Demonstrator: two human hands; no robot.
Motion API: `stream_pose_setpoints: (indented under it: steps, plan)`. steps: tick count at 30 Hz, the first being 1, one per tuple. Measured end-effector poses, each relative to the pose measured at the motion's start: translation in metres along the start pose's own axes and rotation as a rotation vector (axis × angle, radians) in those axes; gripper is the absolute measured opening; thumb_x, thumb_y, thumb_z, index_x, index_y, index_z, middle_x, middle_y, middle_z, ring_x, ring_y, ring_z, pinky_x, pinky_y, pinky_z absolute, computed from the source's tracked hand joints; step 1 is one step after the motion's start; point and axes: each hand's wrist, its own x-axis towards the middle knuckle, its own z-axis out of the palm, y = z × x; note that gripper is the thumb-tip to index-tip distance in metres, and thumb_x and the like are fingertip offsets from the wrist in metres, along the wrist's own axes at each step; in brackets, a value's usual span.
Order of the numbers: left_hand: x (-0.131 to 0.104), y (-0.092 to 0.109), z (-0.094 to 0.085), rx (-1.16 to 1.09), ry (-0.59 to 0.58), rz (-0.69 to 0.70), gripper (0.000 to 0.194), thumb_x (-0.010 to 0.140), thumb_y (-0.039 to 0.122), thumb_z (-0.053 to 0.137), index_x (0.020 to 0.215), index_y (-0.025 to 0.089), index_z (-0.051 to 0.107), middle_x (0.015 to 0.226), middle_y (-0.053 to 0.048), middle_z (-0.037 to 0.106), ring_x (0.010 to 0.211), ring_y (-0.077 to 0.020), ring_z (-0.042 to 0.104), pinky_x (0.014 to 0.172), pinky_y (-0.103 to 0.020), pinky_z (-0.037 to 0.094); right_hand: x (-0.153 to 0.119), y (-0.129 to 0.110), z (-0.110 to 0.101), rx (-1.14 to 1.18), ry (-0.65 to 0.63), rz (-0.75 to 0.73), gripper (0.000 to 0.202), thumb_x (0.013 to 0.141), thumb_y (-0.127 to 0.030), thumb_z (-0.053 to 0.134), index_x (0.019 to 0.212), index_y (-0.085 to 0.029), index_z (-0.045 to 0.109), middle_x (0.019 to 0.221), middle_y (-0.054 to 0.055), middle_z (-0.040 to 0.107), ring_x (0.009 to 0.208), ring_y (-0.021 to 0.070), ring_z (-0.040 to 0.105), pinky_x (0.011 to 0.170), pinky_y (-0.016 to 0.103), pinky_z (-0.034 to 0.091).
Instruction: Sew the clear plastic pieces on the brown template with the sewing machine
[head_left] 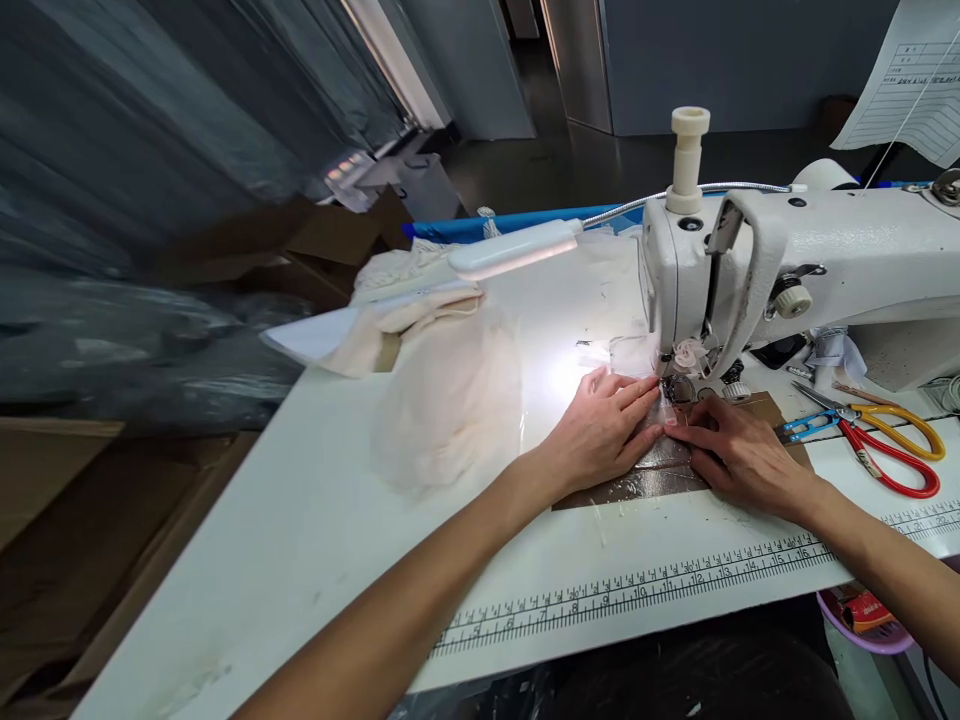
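A white sewing machine stands at the right of the table, its presser foot low over a thin, sheer strip of fabric. My left hand lies flat on the work just left of the foot, fingers stretched toward the needle area. On the other side, my right hand pinches the strip's near edge between thumb and forefinger. Beneath both hands is a brown, shiny taped patch. A small pale rosette sits by the needle bar. The needle tip itself is hidden.
Pale sheer fabric lies heaped on the left of the white table. A lit lamp hangs over the work. Red-and-yellow scissors and blue thread snips lie at right. A printed ruler runs along the front edge.
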Motion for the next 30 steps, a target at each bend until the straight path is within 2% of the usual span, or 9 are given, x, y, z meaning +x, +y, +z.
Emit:
stream_pose_setpoints:
  steps: [7,13,18,30]
  plan:
    - [-0.0016,-0.0053,0.0049,-0.024,0.037,0.036,0.047,0.101,0.043,0.032,0.134,0.017,0.054,0.133,-0.014,0.06,0.117,-0.03,0.054,0.104,-0.058,0.035,0.0003,0.0004,0.0021,-0.018,-0.026,0.018,0.036,0.093,-0.02,0.046,0.123,-0.026,0.066,0.103,0.01,0.06,0.089,0.0204,0.058,0.078,0.037,0.056]
    - [-0.0011,-0.0055,0.0073,-0.021,0.075,0.068,0.05,0.102,0.043,0.031,0.131,0.01,0.055,0.132,-0.016,0.061,0.115,-0.0304,0.055,0.102,-0.058,0.037,0.0014,-0.0016,-0.0002,-0.036,-0.024,0.01,0.036,0.093,-0.018,0.047,0.121,-0.024,0.068,0.101,0.01,0.06,0.089,0.0205,0.059,0.077,0.037,0.056]
    - [-0.0004,-0.0045,0.0081,-0.03,0.07,0.049,0.046,0.101,0.042,0.035,0.133,0.016,0.055,0.135,-0.014,0.059,0.115,-0.0294,0.056,0.099,-0.055,0.041,0.0003,-0.001,-0.0003,-0.039,-0.041,0.027,0.036,0.094,-0.021,0.047,0.123,-0.026,0.067,0.102,0.009,0.061,0.087,0.0205,0.06,0.075,0.037,0.056]
    - [-0.0012,-0.0026,0.0077,0.006,0.069,0.059,0.044,0.101,0.038,0.034,0.133,0.014,0.053,0.14,-0.013,0.055,0.117,-0.0285,0.053,0.101,-0.053,0.039,-0.0001,-0.0007,0.0024,-0.023,0.005,0.042,0.035,0.093,-0.02,0.048,0.121,-0.025,0.068,0.101,0.01,0.062,0.084,0.0201,0.062,0.072,0.034,0.054]
